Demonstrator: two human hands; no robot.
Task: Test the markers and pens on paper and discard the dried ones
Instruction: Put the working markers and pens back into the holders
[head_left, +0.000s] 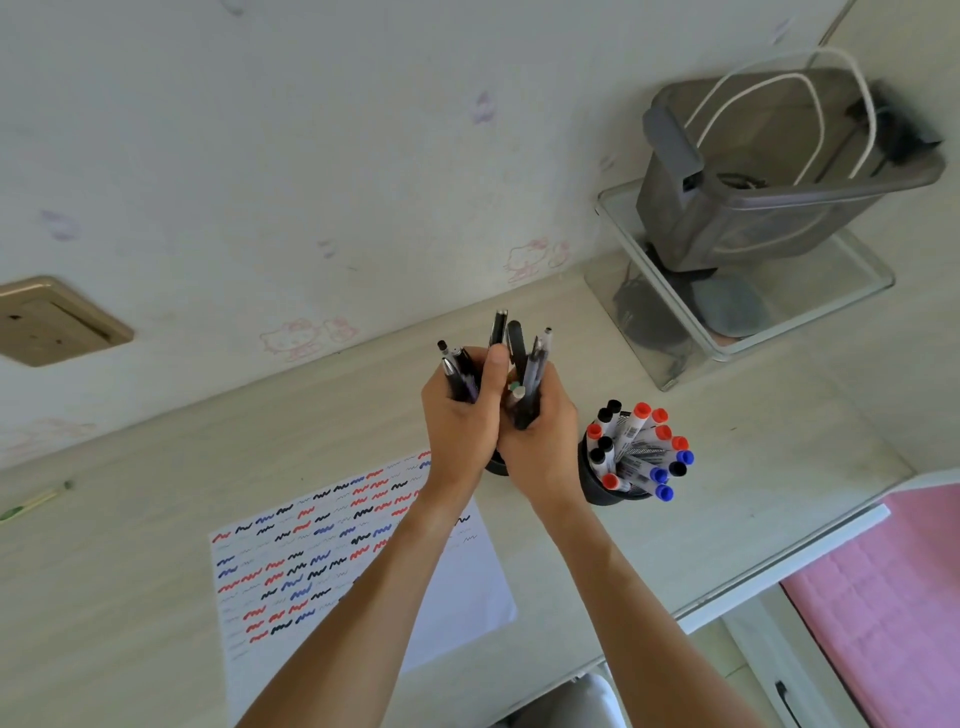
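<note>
Both hands are clamped around one bundle of pens (511, 364): the left hand (460, 421) has its fingers curled round the darker pens on the left of the bundle with the thumb lying up along them, and the right hand (540, 441) wraps the rest from the right, so each grip is closed on the pens and not loose. The bundle is held upright, tips and clips pointing at the far wall, just above a dark holder (496, 465) of which only a sliver of rim shows below the wrists. To do this step well, I judge that the pens should be kept squared together and lowered straight into that holder, or one drawn out at a time with the right hand while the left keeps the others steady (a slack hold would let the thin ones slide through). Just to the right stands a second black cup (597, 486) packed with markers (641, 452) capped red, blue and black. The paper (467, 582) lies nearer and to the left on the pale worktop (130, 571), largely covered in rows of red, blue and black squiggles, with bare space left at its right part. Far right, a grey bin (727, 228) with a white cord sits in a clear tray (831, 306). The wall behind carries faint cartoon prints and a beige socket plate (57, 322); pink bedding (893, 597) shows at near right.
</note>
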